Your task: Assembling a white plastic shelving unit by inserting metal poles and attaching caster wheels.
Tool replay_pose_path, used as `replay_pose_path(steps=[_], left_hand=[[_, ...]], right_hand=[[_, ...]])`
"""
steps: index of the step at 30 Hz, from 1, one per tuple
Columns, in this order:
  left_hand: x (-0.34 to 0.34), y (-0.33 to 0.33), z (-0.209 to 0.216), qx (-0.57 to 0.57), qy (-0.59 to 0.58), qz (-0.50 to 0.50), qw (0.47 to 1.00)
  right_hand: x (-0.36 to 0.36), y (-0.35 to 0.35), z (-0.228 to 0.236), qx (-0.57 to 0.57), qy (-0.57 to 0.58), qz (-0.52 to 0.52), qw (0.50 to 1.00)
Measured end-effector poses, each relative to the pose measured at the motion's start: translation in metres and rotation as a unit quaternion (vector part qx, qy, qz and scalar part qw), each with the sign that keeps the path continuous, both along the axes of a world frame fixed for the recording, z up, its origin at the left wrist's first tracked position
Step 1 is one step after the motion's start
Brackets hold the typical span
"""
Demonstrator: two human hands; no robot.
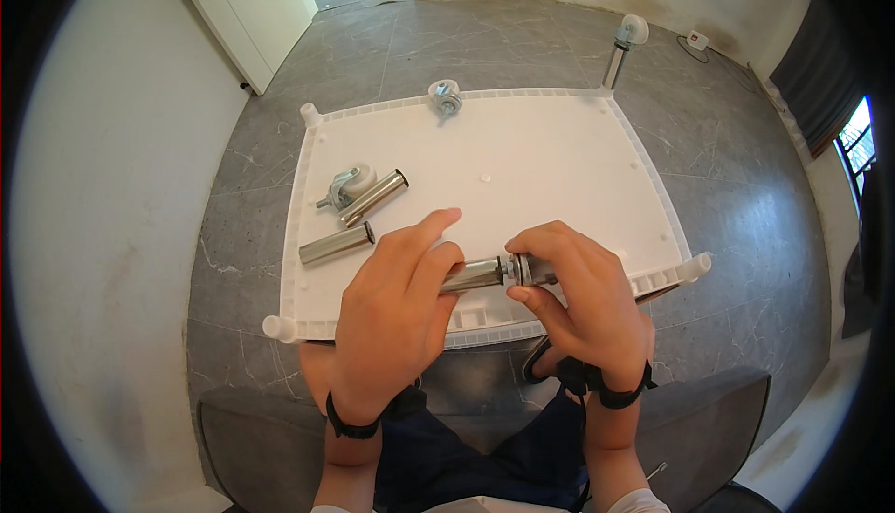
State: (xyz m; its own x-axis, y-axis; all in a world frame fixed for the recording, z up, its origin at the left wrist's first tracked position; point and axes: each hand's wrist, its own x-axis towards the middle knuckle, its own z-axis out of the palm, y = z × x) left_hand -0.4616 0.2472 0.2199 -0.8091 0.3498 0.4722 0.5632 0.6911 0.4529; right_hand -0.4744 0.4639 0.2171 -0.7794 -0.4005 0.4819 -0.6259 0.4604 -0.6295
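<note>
Over the near edge of a white plastic panel (522, 154), my left hand (392, 294) grips a short chrome tube (475, 274), its index finger lifted off. My right hand (589, 308) is closed around a caster (522, 271), whose metal mount meets the tube's right end; its wheel is mostly hidden by my fingers. To the left on the panel lie two more tubes, one chrome tube (375, 198) leaning against a loose caster (350, 183), the other tube (337, 245) closer to me. Another caster (447, 99) rests by the far edge.
At the panel's far right corner a chrome leg (615, 66) stands upright, topped by a white caster wheel (633, 30). White sockets (280, 328) stick out at the other corners. Grey seating (690, 429) is below me. A door (247, 14) stands ajar at far left; a white power strip (696, 40) is on the floor.
</note>
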Motion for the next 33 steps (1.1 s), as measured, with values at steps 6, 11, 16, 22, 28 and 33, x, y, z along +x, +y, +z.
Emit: replay_pose_path(steps=[6, 11, 16, 22, 28, 33], left_hand=[[-0.004, -0.004, -0.004, -0.022, 0.064, -0.027, 0.997], [0.000, 0.004, 0.005, 0.047, 0.048, 0.000, 0.998], [0.001, 0.003, -0.002, 0.052, 0.007, -0.002, 0.999], [0.000, -0.001, -0.005, 0.033, 0.009, -0.009, 0.999], [-0.001, -0.002, 0.001, 0.009, 0.014, -0.018, 1.000], [0.003, 0.001, -0.002, 0.080, -0.025, -0.004, 0.997]], right_hand=[[-0.001, 0.000, -0.001, -0.006, 0.018, -0.002, 1.000], [0.000, -0.001, 0.000, -0.005, 0.014, -0.011, 1.000], [0.000, 0.000, -0.001, -0.002, 0.017, -0.011, 1.000], [0.000, -0.001, 0.000, 0.002, 0.020, -0.011, 1.000], [-0.001, -0.001, -0.001, -0.002, 0.024, -0.017, 1.000], [0.000, 0.001, 0.001, 0.007, 0.012, -0.019, 1.000]])
